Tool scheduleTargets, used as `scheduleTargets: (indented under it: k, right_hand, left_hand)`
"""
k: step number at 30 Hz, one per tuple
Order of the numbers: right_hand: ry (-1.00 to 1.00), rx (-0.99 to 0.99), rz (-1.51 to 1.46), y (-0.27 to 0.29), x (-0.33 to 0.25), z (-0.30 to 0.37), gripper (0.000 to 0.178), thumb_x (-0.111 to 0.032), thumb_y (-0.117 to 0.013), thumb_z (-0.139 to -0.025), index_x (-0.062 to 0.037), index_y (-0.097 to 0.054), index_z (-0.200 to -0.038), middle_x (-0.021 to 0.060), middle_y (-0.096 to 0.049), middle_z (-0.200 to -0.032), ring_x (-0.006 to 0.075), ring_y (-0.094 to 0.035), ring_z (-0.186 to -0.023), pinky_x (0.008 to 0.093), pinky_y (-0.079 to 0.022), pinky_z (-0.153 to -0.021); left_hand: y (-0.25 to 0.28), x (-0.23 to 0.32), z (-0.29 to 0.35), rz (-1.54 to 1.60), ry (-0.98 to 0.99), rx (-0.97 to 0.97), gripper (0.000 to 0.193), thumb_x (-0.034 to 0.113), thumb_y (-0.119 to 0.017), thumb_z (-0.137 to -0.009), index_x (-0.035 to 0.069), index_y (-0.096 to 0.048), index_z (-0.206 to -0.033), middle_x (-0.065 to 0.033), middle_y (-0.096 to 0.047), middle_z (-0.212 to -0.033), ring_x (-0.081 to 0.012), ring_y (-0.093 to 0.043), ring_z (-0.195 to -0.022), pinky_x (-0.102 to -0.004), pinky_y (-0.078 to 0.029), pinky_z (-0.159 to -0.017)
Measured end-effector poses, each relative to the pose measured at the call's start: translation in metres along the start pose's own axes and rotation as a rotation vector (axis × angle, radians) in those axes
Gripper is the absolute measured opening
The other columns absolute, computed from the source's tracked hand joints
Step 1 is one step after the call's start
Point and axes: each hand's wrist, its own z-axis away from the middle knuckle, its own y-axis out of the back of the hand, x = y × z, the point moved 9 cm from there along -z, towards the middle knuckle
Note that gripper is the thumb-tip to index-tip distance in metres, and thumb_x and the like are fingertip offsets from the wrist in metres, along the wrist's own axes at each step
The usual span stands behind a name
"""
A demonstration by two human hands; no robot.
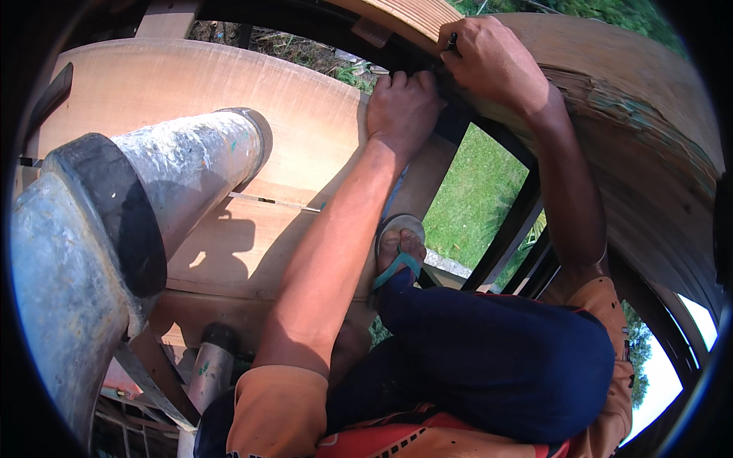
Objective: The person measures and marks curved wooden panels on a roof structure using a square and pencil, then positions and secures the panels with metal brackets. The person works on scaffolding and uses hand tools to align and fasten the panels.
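Observation:
My left hand (403, 111) is closed, its fingers curled at the shaded edge of the wooden boards. What lies under those fingers is hidden. Just beyond and to the right, my right hand (496, 61) is closed round a thin black pen-like stick (452, 41), whose end sticks out between the fingers. It rests against a reddish wooden beam (412, 23) at the top. A narrow bluish strip (395, 195) runs along the board beside my left wrist; its kind is not clear.
Pale wooden planks (305, 91) form the platform, with narrow gaps between them. A large grey metal pipe (69, 282) with a paint-spattered branch (191, 153) stands at left. My sandalled foot (400, 252) is beside an opening over grass (477, 198). A rough-edged log-like timber (618, 107) curves at right.

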Motion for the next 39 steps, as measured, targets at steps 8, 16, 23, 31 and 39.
scheduleTargets:
  k: [8,16,23,31,39]
  right_hand:
    - [-0.055,0.018,0.008,0.009,0.004,0.013,0.015,-0.014,-0.070,-0.084,-0.0035,-0.072,-0.094,0.0229,-0.070,-0.085,0.0390,-0.070,-0.085,0.0458,-0.057,-0.079]
    - [-0.034,0.020,0.000,0.008,0.001,0.010,0.015,-0.014,-0.067,-0.085,-0.0027,-0.072,-0.094,0.0240,-0.069,-0.085,0.0408,-0.069,-0.083,0.0476,-0.057,-0.078]
    - [-0.063,0.094,-0.121,0.039,-0.005,0.046,0.016,-0.017,-0.064,-0.088,-0.0009,-0.064,-0.084,0.0190,-0.067,-0.079,0.0414,-0.068,-0.078,0.0508,-0.055,-0.071]
    - [-0.040,-0.105,-0.635,-0.042,-0.071,0.119,0.016,-0.015,-0.060,-0.094,-0.0029,-0.056,-0.104,0.0186,-0.061,-0.092,0.0405,-0.065,-0.083,0.0507,-0.053,-0.070]
    - [-0.152,-0.020,-0.894,-0.110,-0.069,0.139,0.036,-0.033,-0.075,-0.089,-0.0048,-0.061,-0.105,0.0163,-0.065,-0.091,0.0370,-0.069,-0.083,0.0462,-0.054,-0.071]
  left_hand:
    - [-0.001,0.012,0.000,0.033,-0.028,-0.012,0.043,0.047,-0.071,-0.089,0.008,-0.059,-0.102,-0.0055,-0.070,-0.089,-0.0226,-0.067,-0.091,-0.0388,-0.048,-0.084]
    - [0.000,0.011,0.000,0.030,-0.026,-0.016,0.045,0.049,-0.069,-0.090,0.008,-0.060,-0.103,-0.0038,-0.069,-0.090,-0.0215,-0.067,-0.094,-0.0382,-0.048,-0.083]
    - [-0.007,0.026,0.001,0.012,-0.070,-0.036,0.038,0.041,-0.066,-0.092,0.006,-0.062,-0.107,-0.0086,-0.072,-0.097,-0.0240,-0.066,-0.101,-0.0514,-0.037,-0.107]
    - [0.034,-0.006,0.034,-0.098,-0.040,0.153,0.044,0.043,-0.073,-0.083,0.001,-0.061,-0.093,-0.0241,-0.053,-0.143,-0.0403,-0.037,-0.147,-0.0726,-0.015,-0.119]
    - [0.043,-0.024,0.072,-0.106,-0.043,-0.094,0.054,0.042,-0.078,-0.081,0.002,-0.065,-0.116,-0.0189,-0.045,-0.153,-0.0363,-0.032,-0.150,-0.0735,-0.010,-0.119]
